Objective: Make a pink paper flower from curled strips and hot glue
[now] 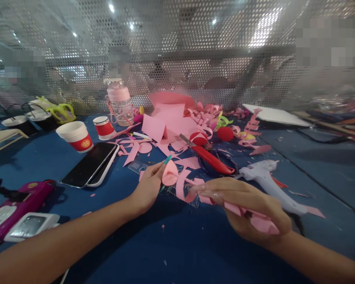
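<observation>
In the head view, my left hand (148, 187) pinches a small rounded piece of pink paper (169, 173) between thumb and fingers, over the middle of the blue table. A curled pink paper strip (181, 185) hangs close beside that piece and runs toward my right hand (251, 203). The right fingers are closed around the strip, and more pink paper shows under the palm. Whether the strip and the rounded piece are joined I cannot tell. Just beyond lies a red-handled cutter (213, 159). A white glue gun (272, 185) rests behind my right hand.
Pink sheets (174, 118) and paper scraps pile up at the back centre. Stacked paper cups (75, 136), two phones (90, 163) and a pink-lidded bottle (118, 100) stand at left. A purple device (20, 207) lies at the near left. A perforated metal screen (171, 47) closes the back.
</observation>
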Demonstrator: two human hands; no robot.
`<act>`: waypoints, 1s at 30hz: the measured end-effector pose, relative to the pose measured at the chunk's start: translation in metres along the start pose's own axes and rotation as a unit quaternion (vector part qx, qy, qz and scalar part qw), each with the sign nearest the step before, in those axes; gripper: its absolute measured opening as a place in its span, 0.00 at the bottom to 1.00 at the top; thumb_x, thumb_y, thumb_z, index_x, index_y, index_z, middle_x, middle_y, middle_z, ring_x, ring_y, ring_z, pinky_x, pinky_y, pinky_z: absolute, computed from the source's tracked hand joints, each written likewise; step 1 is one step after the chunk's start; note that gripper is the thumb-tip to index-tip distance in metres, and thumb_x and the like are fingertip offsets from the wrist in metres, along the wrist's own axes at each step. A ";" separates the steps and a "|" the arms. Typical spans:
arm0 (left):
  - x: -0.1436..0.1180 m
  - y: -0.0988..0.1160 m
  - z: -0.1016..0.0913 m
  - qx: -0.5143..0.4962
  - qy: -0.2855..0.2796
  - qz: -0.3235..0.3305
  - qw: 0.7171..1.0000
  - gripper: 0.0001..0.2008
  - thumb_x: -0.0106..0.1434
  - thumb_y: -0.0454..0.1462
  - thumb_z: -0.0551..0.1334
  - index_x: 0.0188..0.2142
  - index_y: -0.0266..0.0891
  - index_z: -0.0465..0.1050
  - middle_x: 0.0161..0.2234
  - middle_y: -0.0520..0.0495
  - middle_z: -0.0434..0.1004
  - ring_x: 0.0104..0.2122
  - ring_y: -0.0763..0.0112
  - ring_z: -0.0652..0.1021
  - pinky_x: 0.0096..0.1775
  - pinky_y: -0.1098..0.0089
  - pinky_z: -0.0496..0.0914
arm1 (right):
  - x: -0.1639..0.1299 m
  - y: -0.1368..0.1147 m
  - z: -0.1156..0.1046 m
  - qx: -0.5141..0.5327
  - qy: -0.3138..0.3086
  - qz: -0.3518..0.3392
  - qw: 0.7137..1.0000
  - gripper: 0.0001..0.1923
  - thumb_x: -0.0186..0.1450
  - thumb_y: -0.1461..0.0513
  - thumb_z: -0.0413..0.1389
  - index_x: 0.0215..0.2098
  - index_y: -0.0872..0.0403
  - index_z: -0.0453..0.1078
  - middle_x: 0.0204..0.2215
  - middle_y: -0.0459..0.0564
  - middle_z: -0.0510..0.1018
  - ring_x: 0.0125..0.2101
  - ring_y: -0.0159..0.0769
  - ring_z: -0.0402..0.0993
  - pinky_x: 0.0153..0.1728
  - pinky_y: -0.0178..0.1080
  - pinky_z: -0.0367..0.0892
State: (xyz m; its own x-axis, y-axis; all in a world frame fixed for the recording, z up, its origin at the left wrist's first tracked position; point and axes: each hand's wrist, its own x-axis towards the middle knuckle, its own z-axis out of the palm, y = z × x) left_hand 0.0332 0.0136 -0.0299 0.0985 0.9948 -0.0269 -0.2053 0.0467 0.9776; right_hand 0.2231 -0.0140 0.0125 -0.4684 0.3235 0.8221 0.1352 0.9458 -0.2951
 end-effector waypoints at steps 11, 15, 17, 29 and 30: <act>-0.002 0.001 0.001 -0.003 0.042 0.001 0.999 0.16 0.54 0.46 0.60 0.19 0.38 0.63 0.16 0.57 0.56 0.19 0.79 0.57 0.23 0.74 0.53 | -0.002 0.001 0.005 0.009 0.013 -0.018 1.000 0.19 0.57 0.77 0.52 0.46 0.61 0.66 0.35 0.58 0.78 0.39 0.35 0.75 0.36 0.37 0.75; -0.001 0.002 0.001 -0.008 0.019 0.001 1.000 0.16 0.54 0.45 0.60 0.18 0.37 0.63 0.16 0.58 0.54 0.19 0.79 0.57 0.23 0.75 0.54 | -0.004 0.000 0.003 0.009 0.006 -0.029 1.000 0.19 0.56 0.77 0.53 0.46 0.62 0.65 0.35 0.59 0.77 0.39 0.36 0.75 0.37 0.36 0.75; 0.000 0.001 0.000 -0.014 0.009 0.004 1.000 0.16 0.53 0.45 0.61 0.18 0.37 0.64 0.17 0.57 0.58 0.20 0.79 0.59 0.25 0.75 0.56 | -0.004 0.000 0.002 0.018 0.003 -0.022 1.000 0.19 0.57 0.76 0.52 0.46 0.61 0.65 0.36 0.59 0.77 0.40 0.36 0.75 0.36 0.37 0.75; -0.005 0.003 0.002 -0.054 0.027 0.035 0.998 0.20 0.57 0.52 0.53 0.32 0.38 0.71 0.28 0.49 0.73 0.24 0.75 0.69 0.23 0.73 0.61 | -0.005 0.002 0.001 -0.034 0.017 -0.016 0.999 0.22 0.57 0.75 0.51 0.49 0.56 0.65 0.37 0.55 0.78 0.38 0.36 0.76 0.35 0.37 0.75; -0.005 0.003 0.002 -0.059 0.016 0.044 0.997 0.22 0.58 0.53 0.52 0.36 0.38 0.71 0.33 0.46 0.75 0.29 0.71 0.72 0.26 0.72 0.64 | -0.005 0.003 0.002 -0.038 0.020 -0.019 0.999 0.22 0.57 0.75 0.51 0.49 0.57 0.65 0.36 0.55 0.78 0.38 0.37 0.76 0.35 0.37 0.75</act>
State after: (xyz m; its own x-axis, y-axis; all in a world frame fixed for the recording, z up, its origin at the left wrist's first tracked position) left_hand 0.0338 0.0081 -0.0265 0.0443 0.9978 0.0497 -0.3257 -0.0326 0.9449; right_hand 0.2246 -0.0130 0.0064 -0.4401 0.2859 0.8512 0.1841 0.9565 -0.2261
